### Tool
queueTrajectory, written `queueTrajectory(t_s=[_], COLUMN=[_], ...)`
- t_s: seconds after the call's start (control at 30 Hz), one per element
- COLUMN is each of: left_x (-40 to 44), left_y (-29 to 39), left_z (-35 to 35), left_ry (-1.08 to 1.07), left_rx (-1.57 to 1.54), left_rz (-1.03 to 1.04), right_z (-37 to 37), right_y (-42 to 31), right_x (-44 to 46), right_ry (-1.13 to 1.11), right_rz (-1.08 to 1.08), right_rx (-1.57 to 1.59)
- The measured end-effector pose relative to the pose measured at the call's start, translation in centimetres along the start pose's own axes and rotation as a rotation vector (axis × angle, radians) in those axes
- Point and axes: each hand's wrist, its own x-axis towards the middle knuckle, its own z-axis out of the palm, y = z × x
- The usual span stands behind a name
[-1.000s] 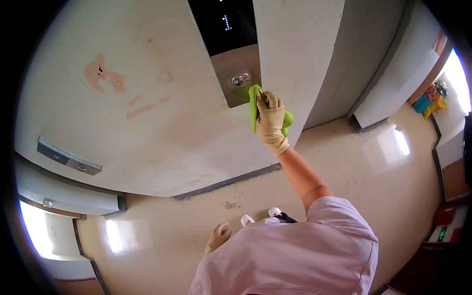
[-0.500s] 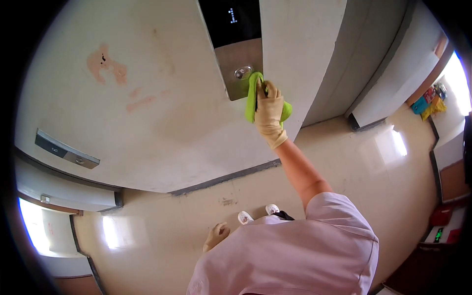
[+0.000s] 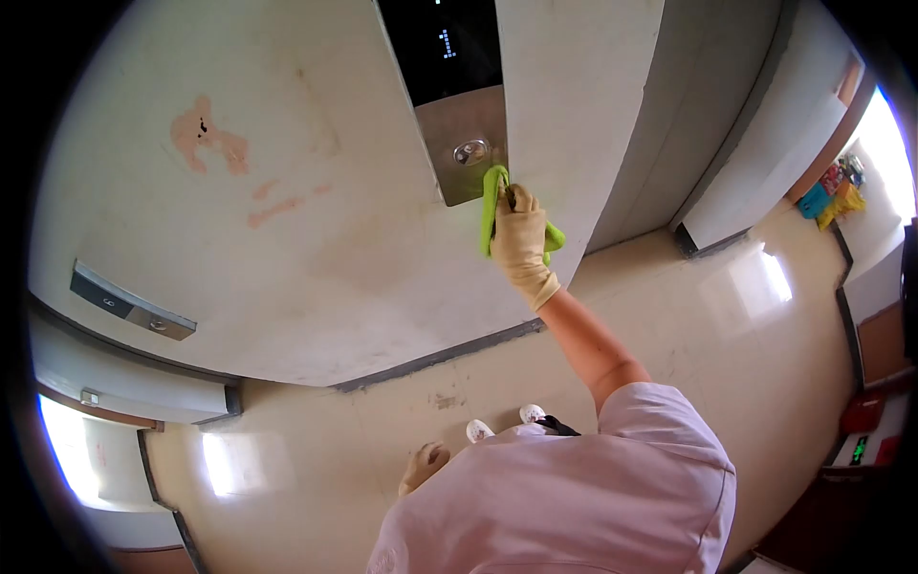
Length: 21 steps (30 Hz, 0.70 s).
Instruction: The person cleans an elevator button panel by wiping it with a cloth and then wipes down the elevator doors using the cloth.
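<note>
Right hand [image 3: 521,237]: gripping green cloth [image 3: 490,215], five o'clock of button panel [image 3: 451,124]. Left hand [image 3: 424,467]: gloved, seven o'clock of right; grip unclear.

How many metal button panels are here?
2: the upper panel, near the green cloth in the right hand, and the left panel, toward the picture's left edge. Others may be hidden.

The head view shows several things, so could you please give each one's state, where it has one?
Cloth: bunched, gripped
Right hand: gloved, closed on cloth
Left hand: gloved, loosely curled
Display: lit, showing 1
Button: lit or unlit, cannot tell
Wall: stained, patchy
Green sign: lit
</note>
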Motion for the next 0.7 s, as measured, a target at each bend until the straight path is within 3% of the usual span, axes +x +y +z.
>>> queueTrajectory(t_s=[0.1,0.13,0.27,0.5,0.57,0.7], left_x=[-0.2,0.1,2.0,0.5,-0.6,-0.3], left_y=[0.8,0.5,-1.9,-0.1,0.7,0.0], left_z=[0.3,0.4,0.2,-0.5,-1.2,-2.3], left_ry=[-0.011,-0.012,-0.031,-0.076,-0.088,-0.146], left_rx=[0.075,0.068,0.086,0.046,0.038,0.037], left_rz=[0.033,0.018,0.098,0.070,0.071,-0.001], right_z=[-2.6,-3.4,-1.7,-1.1,-1.4,0.4], right_y=[-1.9,-2.8,-2.3,-2.8,-2.8,-2.2], right_x=[3.4,3.7,0.7,1.9,3.4,0.6], right_ry=[0.031,0.013,-0.026,0.126,-0.100,-0.150], right_rz=[0.064,0.277,0.402,0.291,0.521,0.438], right_rx=[0.090,0.384,0.425,0.402,0.568,0.496])
